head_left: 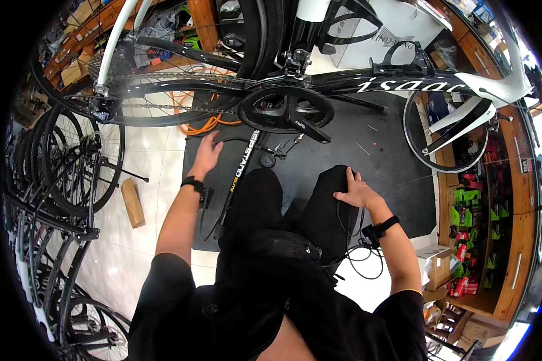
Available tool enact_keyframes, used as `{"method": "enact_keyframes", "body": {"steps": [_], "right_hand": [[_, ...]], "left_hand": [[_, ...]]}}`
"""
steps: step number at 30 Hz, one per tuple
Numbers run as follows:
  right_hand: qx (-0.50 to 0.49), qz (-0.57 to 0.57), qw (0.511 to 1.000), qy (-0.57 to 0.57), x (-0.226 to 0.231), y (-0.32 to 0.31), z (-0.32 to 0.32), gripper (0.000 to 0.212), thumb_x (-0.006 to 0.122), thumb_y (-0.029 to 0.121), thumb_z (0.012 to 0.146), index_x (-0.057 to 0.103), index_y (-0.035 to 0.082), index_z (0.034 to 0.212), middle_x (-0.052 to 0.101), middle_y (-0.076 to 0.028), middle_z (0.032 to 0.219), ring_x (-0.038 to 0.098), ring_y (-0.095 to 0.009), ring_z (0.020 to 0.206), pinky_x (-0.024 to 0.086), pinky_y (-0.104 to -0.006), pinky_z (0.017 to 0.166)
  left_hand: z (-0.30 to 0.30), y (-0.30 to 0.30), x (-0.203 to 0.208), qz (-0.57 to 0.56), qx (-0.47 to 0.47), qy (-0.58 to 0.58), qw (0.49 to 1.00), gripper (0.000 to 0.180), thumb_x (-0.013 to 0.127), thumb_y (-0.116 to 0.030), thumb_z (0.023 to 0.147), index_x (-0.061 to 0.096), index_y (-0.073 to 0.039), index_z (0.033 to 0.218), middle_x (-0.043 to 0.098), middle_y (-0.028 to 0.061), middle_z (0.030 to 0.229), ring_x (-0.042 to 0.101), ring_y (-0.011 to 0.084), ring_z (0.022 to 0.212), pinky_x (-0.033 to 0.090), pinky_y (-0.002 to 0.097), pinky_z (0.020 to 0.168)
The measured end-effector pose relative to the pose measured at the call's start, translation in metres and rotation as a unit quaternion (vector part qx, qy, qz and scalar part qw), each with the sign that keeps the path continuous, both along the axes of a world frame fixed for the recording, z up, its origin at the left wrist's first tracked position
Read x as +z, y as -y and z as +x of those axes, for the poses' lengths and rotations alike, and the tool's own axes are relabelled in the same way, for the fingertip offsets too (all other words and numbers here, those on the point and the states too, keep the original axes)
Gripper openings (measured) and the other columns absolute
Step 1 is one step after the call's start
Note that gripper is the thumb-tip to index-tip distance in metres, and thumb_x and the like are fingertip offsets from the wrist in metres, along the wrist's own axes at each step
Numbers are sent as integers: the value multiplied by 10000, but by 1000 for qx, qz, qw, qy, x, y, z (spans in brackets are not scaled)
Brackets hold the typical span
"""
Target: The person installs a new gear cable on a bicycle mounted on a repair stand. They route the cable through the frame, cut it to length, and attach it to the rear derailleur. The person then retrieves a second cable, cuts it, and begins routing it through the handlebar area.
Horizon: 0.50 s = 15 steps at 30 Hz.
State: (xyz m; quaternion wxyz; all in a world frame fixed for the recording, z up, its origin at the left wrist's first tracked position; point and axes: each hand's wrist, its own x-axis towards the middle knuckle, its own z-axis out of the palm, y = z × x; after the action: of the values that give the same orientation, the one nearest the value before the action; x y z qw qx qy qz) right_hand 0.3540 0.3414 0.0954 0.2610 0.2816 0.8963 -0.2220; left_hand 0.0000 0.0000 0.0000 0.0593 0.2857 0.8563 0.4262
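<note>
A black and white road bike [337,83] is held up across the far side, with its crankset [286,109] in the middle and its chain [180,109] running left to the rear derailleur [102,111]. Below the chain, left of my knees, my left hand [206,155] hovers with fingers apart and nothing in them. It is nearest to a coiled orange hose [206,128] and a thin black hose [229,139]. My right hand [359,192] lies on my right knee, fingers spread. Between knees and crankset sits a small round gauge [268,160] with a brass fitting.
Under the bike lies a black mat [379,144], crossed by a stand leg [242,174]. Several bicycles [72,162] line the left side, near a brown cardboard piece [132,203]. Wooden shelves [515,253] with packaged goods stand at the right; a white box [376,42] is behind the bike.
</note>
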Motion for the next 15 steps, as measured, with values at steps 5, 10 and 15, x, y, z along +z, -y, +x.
{"method": "enact_keyframes", "body": {"steps": [5, 10, 15], "right_hand": [[9, 7, 1000, -13, 4, 20, 2, 1114, 661, 543, 717, 40, 30, 1486, 184, -385, 1441, 365, -551, 1243, 368, -472, 1034], [-41, 20, 999, -21, 9, 10, 25, 1122, 676, 544, 688, 67, 45, 1489, 197, -375, 1443, 353, -551, 1252, 367, -483, 1033], [-58, 20, 997, -41, -10, -4, 32, 1116, 666, 544, 687, 73, 41, 1486, 191, -373, 1446, 342, -544, 1263, 353, -478, 1045]], "left_hand": [[-36, -6, -14, 162, 31, 204, 965, 402, 576, -75, 858, 520, 13, 1246, 599, 179, 1142, 598, 236, 941, 478, 304, 786], [-6, -13, 38, 176, -155, 544, 805, 690, 610, -186, 886, 228, -117, 1456, 451, 153, 1350, 590, 225, 1057, 473, 296, 765], [-13, 9, 34, 313, -228, 624, 679, 791, 572, -470, 891, 170, -131, 1482, 292, 196, 1457, 536, 355, 1182, 481, 335, 815]]}}
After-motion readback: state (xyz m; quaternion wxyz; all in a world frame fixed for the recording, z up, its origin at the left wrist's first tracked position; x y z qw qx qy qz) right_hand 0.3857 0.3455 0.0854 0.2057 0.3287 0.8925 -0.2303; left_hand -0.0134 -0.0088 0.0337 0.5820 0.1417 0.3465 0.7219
